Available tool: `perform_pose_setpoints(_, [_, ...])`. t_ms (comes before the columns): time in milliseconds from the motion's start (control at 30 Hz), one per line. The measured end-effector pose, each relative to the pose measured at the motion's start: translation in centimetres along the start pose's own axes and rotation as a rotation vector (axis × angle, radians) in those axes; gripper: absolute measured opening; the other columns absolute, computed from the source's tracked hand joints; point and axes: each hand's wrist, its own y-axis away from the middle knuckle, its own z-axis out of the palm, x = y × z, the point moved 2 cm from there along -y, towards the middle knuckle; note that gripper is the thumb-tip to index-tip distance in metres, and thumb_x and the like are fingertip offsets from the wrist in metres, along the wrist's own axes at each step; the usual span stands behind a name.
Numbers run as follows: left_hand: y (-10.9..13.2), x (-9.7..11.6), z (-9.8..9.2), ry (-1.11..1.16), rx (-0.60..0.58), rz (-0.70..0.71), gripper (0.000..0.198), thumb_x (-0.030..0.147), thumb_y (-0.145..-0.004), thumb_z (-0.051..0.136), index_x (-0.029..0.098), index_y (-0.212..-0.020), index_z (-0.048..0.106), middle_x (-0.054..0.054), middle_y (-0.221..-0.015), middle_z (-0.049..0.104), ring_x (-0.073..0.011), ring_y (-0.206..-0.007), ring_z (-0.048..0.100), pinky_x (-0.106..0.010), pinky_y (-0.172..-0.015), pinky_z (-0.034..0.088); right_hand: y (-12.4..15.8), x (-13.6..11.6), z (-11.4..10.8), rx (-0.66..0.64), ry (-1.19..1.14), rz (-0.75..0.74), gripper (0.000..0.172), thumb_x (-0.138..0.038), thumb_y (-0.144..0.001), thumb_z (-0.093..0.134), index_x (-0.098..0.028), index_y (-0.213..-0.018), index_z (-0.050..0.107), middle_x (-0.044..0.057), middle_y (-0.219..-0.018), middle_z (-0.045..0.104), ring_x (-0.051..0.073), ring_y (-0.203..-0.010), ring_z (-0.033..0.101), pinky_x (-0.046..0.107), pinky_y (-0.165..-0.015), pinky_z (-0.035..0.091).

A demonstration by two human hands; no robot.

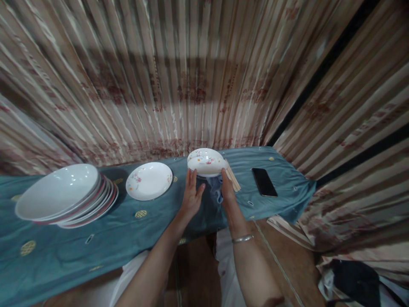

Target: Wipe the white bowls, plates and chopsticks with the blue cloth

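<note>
A white bowl [207, 165] with small red and orange flowers lies at the table's back edge, and a second white rim shows behind it. I cannot tell whether they are stacked. At its near left edge, the fingertips of my left hand [191, 194] touch the rim, fingers stretched and thumb apart. My right hand [227, 186] is at the right edge, its fingers partly hidden, with a crumpled blue cloth [216, 189] bunched in it. Pale wooden chopsticks [234, 178] lie just right of this hand.
A black phone [264, 182] lies right of the chopsticks. To the left sit a flowered white plate [149, 181] and a stack of large bowls and plates [64, 192]. Beneath is a teal tablecloth [166, 217]. Pleated curtains [172, 85] hang behind and at the right.
</note>
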Motion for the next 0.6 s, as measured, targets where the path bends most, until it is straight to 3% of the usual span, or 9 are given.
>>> perform_pose_setpoints(133, [-0.1,-0.3,0.2,-0.008,0.002,0.003,0.061,0.044,-0.092,0.043,0.023,-0.147,0.029,-0.01,-0.16,0.016,-0.0224,-0.146,0.015,-0.044,-0.118,0.014,-0.7,0.5,-1.3,0.007,0.207,-0.188,0.053,-0.06,-0.076,0.054,-0.011,-0.079,0.072,0.009,-0.074,0.072,0.025,-0.084,0.064,0.031,-0.07,0.051])
perform_pose_setpoints(267, [-0.2,-0.6,0.5,-0.011,-0.002,0.004,0.06,0.043,-0.091,0.044,0.022,-0.146,0.031,-0.011,-0.16,0.016,-0.0245,-0.146,0.015,-0.045,-0.118,0.015,-2.0,1.4,-2.4,0.078,0.236,-0.393,0.049,-0.056,-0.073,0.056,-0.014,-0.094,0.071,0.009,-0.098,0.073,0.026,-0.099,0.06,0.038,-0.09,0.044])
perform_pose_setpoints(600, [-1.0,-2.1,1.9,-0.02,-0.01,-0.027,0.064,0.04,-0.089,0.046,0.021,-0.147,0.028,-0.013,-0.16,0.011,-0.0265,-0.146,0.012,-0.048,-0.117,0.015,-2.9,2.1,-1.0,-0.045,0.205,-0.345,0.054,-0.049,-0.073,0.058,-0.012,-0.109,0.067,0.012,-0.118,0.066,0.026,-0.114,0.055,0.038,-0.1,0.04])
